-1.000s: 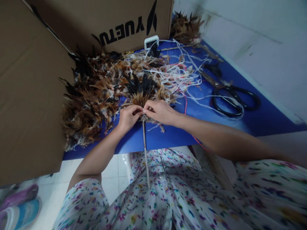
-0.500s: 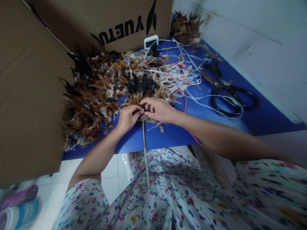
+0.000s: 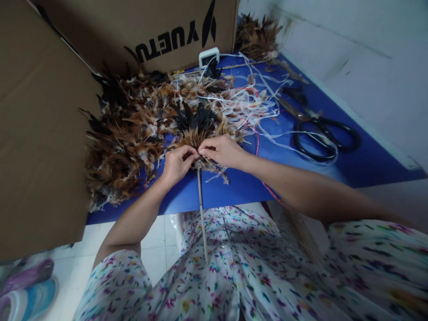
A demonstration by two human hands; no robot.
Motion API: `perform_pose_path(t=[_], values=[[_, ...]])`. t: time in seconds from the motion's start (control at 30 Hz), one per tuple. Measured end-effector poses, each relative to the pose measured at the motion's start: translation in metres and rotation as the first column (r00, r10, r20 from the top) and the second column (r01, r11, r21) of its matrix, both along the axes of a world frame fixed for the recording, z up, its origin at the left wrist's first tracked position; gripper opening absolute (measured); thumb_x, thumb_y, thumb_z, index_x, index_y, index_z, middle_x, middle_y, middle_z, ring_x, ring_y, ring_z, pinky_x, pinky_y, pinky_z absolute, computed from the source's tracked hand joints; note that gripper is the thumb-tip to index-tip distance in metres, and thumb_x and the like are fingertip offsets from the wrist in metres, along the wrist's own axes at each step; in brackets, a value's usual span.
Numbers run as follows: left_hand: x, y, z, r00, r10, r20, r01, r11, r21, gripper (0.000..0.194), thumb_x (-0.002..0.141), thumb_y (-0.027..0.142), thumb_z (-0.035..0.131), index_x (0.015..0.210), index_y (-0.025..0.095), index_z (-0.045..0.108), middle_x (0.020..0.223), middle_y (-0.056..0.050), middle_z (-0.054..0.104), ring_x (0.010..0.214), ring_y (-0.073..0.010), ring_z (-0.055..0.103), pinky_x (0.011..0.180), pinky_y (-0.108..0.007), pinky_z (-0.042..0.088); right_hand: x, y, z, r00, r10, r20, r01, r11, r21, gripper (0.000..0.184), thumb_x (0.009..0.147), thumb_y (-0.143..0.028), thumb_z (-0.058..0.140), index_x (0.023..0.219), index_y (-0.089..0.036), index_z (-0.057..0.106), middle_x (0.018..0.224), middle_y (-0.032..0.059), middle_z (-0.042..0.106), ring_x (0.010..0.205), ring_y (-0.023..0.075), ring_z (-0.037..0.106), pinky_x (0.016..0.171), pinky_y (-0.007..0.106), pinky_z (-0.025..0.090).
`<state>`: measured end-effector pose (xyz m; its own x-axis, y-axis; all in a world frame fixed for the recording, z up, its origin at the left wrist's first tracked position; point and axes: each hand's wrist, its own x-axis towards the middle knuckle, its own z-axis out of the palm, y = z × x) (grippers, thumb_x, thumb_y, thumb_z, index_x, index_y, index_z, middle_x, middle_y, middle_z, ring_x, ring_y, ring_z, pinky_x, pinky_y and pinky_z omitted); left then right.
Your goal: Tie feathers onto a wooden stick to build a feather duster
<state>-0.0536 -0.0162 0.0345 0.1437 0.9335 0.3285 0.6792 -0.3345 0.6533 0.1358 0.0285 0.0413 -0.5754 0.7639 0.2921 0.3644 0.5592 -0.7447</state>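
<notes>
In the head view, the two hands meet over the near edge of the blue surface [image 3: 180, 196]. The left hand [image 3: 176, 166] has its grip closed, thumb and forefinger pinching the feather bundle [image 3: 194, 128] low down, where it meets a thin stick [image 3: 201, 200]. The right hand [image 3: 225, 150] comes in from the other side, its thumb and forefinger pressed together just beside the left fingertips; whatever lies between them is too small to tell.

The bundle lies in front of the person, black tips pointing away, brown feathers nearer the hands. The stick runs from it toward the person, past the surface's edge and over the patterned clothing [image 3: 227, 254].

Left of the bundle and beyond it spreads a heap of loose feathers [image 3: 123, 151]. To its right lie tangled white strips [image 3: 249, 104], with black-handled scissors [image 3: 305, 118] farther right, well apart from both hands.
</notes>
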Motion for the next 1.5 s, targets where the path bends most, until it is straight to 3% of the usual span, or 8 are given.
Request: perform_pose_path(t=[0.17, 0.37, 0.53, 0.7, 0.93, 1.13, 1.5], values=[[-0.002, 0.002, 0.001, 0.992, 0.01, 0.122, 0.006, 0.991, -0.131, 0.01, 0.079, 0.025, 0.067, 0.075, 0.017, 0.064, 0.059, 0.004, 0.062, 0.047, -0.0077, 0.054, 0.052, -0.021, 0.042, 0.0, -0.002, 0.003, 1.0, -0.012, 0.021, 0.012, 1.0, 0.003, 0.017, 0.082, -0.018, 0.056, 0.082, -0.013, 0.073, 0.066, 0.0001, 0.065, 0.061, 0.0088, 0.053, 0.063, 0.022, 0.035], [-0.003, 0.008, -0.003, 0.91, 0.059, 0.41, 0.055, 0.964, -0.261, 0.028, 0.063, 0.033, 0.081, 0.067, 0.015, 0.061, 0.057, 0.0, 0.063, 0.046, -0.0088, 0.055, 0.047, -0.022, 0.043, 0.001, 0.0, 0.002, 0.989, 0.127, 0.08, -0.136, 0.984, 0.113, 0.018, 0.083, -0.016, 0.054, 0.082, -0.013, 0.071, 0.073, 0.0029, 0.066, 0.067, 0.011, 0.055, 0.066, 0.023, 0.036], [-0.004, 0.008, -0.002, 0.884, 0.099, 0.456, 0.043, 0.956, -0.291, 0.028, 0.057, 0.03, 0.085, 0.064, 0.014, 0.064, 0.059, 0.0, 0.065, 0.048, -0.0074, 0.053, 0.049, -0.021, 0.044, 0.001, 0.004, -0.003, 0.974, 0.207, 0.086, -0.22, 0.96, 0.173, 0.019, 0.084, -0.016, 0.051, 0.083, -0.013, 0.07, 0.077, 0.0045, 0.066, 0.073, 0.0134, 0.056, 0.07, 0.025, 0.038], [-0.008, 0.009, -0.003, 0.942, 0.032, 0.334, 0.031, 0.983, -0.181, 0.018, 0.062, 0.026, 0.079, 0.065, 0.014, 0.065, 0.066, -0.001, 0.069, 0.057, -0.0095, 0.059, 0.057, -0.021, 0.047, -0.002, 0.007, -0.006, 0.99, 0.14, -0.019, -0.139, 0.988, 0.065, 0.023, 0.088, -0.028, 0.054, 0.083, -0.013, 0.07, 0.077, 0.0037, 0.066, 0.071, 0.0121, 0.056, 0.068, 0.024, 0.038], [-0.006, 0.003, -0.003, 0.997, -0.07, 0.038, 0.068, 0.995, 0.067, 0.004, 0.074, 0.02, 0.067, 0.072, 0.017, 0.068, 0.074, -0.001, 0.072, 0.067, -0.011, 0.065, 0.066, -0.022, 0.051, -0.01, 0.009, -0.01, 0.999, 0.014, 0.033, -0.015, 1.0, 0.012, 0.017, 0.081, -0.012, 0.057, 0.087, -0.013, 0.073, 0.083, 0.0032, 0.07, 0.074, 0.0112, 0.058, 0.071, 0.023, 0.038], [-0.004, 0.003, -0.006, 0.991, -0.085, -0.102, 0.11, 0.958, 0.265, 0.005, 0.077, 0.014, 0.064, 0.074, 0.017, 0.066, 0.077, -0.001, 0.072, 0.07, -0.0105, 0.066, 0.067, -0.022, 0.051, -0.013, 0.008, -0.008, 0.998, -0.014, 0.068, 0.018, 0.998, -0.06, 0.02, 0.08, -0.012, 0.058, 0.09, -0.014, 0.075, 0.08, 0.0026, 0.07, 0.069, 0.0109, 0.058, 0.068, 0.023, 0.039], [-0.009, 0.01, -0.017, 0.974, -0.084, -0.211, 0.172, 0.879, 0.445, 0.008, 0.078, 0.011, 0.062, 0.077, 0.018, 0.064, 0.082, -0.003, 0.073, 0.079, -0.0127, 0.069, 0.072, -0.024, 0.053, -0.017, 0.011, -0.009, 0.997, -0.05, 0.055, 0.057, 0.991, -0.122, 0.018, 0.077, -0.01, 0.062, 0.09, -0.01, 0.075, 0.074, 0.0037, 0.07, 0.068, 0.0112, 0.06, 0.067, 0.022, 0.041]])
